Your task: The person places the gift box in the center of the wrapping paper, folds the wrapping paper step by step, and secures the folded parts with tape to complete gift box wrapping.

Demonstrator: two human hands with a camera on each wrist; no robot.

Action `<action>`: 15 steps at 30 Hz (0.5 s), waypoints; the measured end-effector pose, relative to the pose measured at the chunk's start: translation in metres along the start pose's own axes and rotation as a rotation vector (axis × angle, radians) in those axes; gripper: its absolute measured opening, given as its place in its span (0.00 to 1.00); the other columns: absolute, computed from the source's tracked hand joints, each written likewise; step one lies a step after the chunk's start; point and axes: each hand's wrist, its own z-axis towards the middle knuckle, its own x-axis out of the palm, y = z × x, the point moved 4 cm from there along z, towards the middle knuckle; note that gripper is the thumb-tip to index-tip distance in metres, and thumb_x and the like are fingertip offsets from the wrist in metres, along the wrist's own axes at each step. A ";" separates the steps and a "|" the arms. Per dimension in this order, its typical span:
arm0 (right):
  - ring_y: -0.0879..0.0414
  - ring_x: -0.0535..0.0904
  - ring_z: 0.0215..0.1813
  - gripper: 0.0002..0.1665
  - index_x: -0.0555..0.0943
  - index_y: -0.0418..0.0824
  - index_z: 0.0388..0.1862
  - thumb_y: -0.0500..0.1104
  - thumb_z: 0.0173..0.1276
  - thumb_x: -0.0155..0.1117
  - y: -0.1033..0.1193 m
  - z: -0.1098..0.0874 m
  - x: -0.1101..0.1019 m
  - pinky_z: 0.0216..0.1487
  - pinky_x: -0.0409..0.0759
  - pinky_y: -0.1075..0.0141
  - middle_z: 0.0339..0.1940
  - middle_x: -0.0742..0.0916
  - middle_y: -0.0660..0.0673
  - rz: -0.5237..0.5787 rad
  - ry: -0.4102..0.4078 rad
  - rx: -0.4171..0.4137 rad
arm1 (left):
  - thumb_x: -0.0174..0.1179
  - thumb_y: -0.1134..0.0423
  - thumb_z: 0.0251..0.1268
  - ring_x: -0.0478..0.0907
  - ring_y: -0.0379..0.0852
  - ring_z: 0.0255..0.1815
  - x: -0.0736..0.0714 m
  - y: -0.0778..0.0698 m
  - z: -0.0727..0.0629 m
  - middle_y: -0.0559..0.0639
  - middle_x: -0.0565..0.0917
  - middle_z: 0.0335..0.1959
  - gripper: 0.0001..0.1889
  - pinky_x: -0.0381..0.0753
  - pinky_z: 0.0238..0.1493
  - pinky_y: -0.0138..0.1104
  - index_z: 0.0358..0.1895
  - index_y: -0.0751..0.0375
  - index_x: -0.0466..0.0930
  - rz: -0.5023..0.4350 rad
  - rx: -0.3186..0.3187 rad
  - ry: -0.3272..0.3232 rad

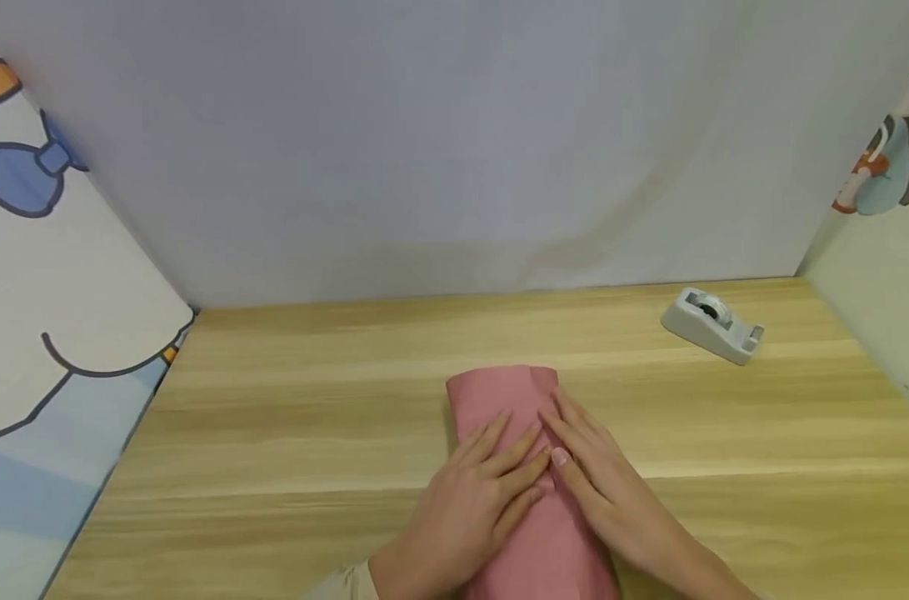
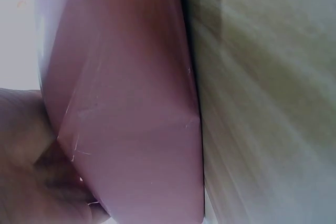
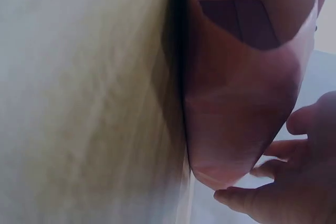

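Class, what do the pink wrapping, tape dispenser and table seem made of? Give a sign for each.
Pink wrapping: probably paper, slight sheen; it holds sharp creases.
Tape dispenser: likely smooth grey plastic, judging by its moulded shape.
Table: wood or wood-look laminate, smooth; streaky grain shows.

Cannot see the near end of the pink paper (image 1: 550, 533) or near edge of the tabletop (image 1: 289, 442), both cut off, nor the paper's hidden underside.
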 end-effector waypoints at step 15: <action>0.35 0.51 0.87 0.33 0.57 0.47 0.86 0.46 0.86 0.46 -0.006 0.001 0.001 0.81 0.52 0.32 0.89 0.54 0.45 -0.026 0.088 0.005 | 0.52 0.46 0.82 0.60 0.60 0.83 -0.003 -0.001 0.003 0.46 0.70 0.78 0.23 0.60 0.83 0.51 0.72 0.47 0.76 -0.018 -0.022 0.075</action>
